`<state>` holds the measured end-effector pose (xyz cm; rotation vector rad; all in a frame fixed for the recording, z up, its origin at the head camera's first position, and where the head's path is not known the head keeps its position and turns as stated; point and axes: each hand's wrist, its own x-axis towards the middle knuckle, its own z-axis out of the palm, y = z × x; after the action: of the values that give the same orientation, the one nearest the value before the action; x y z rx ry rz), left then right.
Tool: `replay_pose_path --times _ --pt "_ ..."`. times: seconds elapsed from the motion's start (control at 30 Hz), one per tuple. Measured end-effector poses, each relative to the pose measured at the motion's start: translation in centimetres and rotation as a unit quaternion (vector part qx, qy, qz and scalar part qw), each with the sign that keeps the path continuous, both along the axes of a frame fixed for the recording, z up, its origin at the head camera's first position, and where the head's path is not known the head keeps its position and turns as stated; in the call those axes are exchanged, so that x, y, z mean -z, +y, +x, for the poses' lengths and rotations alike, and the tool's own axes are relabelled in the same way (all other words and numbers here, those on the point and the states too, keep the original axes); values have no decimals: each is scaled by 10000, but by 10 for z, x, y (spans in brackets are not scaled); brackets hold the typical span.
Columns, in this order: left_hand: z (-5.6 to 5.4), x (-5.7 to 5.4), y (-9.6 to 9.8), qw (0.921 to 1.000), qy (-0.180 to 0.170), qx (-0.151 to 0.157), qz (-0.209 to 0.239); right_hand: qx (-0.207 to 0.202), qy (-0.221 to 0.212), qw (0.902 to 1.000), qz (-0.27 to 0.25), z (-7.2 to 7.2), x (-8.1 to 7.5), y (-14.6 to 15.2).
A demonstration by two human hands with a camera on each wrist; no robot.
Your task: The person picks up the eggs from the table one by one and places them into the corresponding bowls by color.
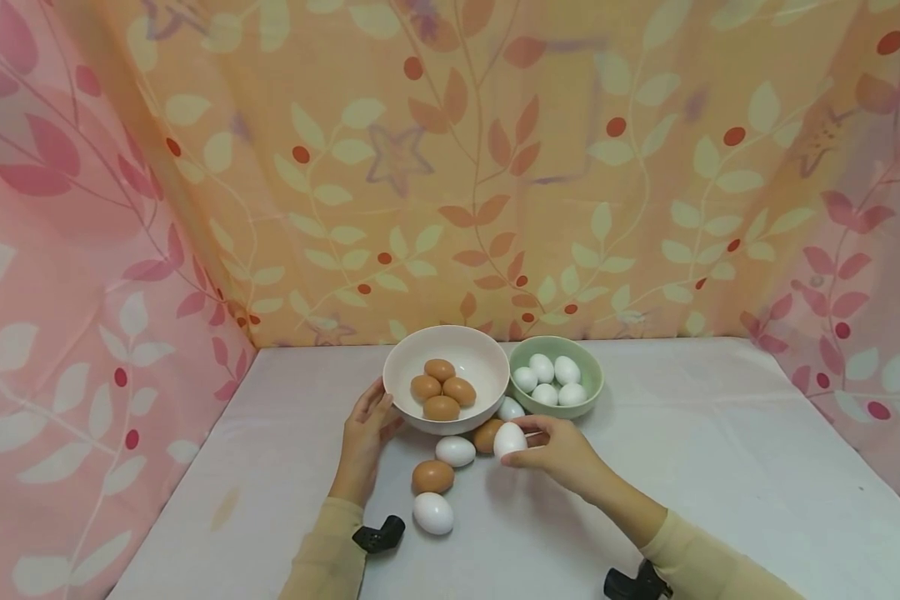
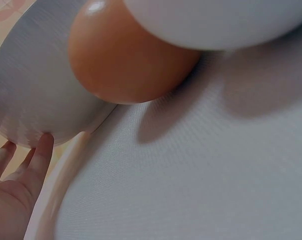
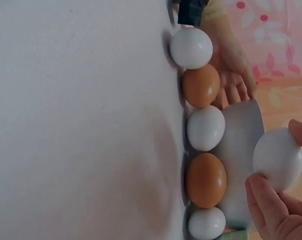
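My right hand (image 1: 566,454) pinches a white egg (image 1: 510,442) between thumb and fingers, above the table; the right wrist view shows this egg (image 3: 279,159) up close. With fairly straight fingers my left hand (image 1: 367,433) touches the left side of the large pale bowl (image 1: 487,367). Several brown eggs (image 1: 441,408) lie inside that bowl. The smaller green bowl (image 1: 594,385), beside it on the right, contains several white eggs (image 1: 567,370). In front of the bowls, brown and white eggs alternate in a line, among them a white egg (image 1: 432,513) and a brown egg (image 1: 432,477).
A white cloth covers the table (image 1: 720,467). Behind it hangs an orange leaf-patterned curtain (image 1: 480,167), with pink patterned cloth (image 1: 60,333) along both sides. Each wrist carries a black device (image 1: 379,534) near the sleeve.
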<state>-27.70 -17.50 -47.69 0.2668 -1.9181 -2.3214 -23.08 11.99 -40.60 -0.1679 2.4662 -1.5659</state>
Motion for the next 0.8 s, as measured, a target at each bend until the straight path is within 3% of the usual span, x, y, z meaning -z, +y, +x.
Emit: replay_pose_path --times 0.8 --pt "0 -2 2 9998 103 -91 132 286 203 9993 88 -23 -10 26"
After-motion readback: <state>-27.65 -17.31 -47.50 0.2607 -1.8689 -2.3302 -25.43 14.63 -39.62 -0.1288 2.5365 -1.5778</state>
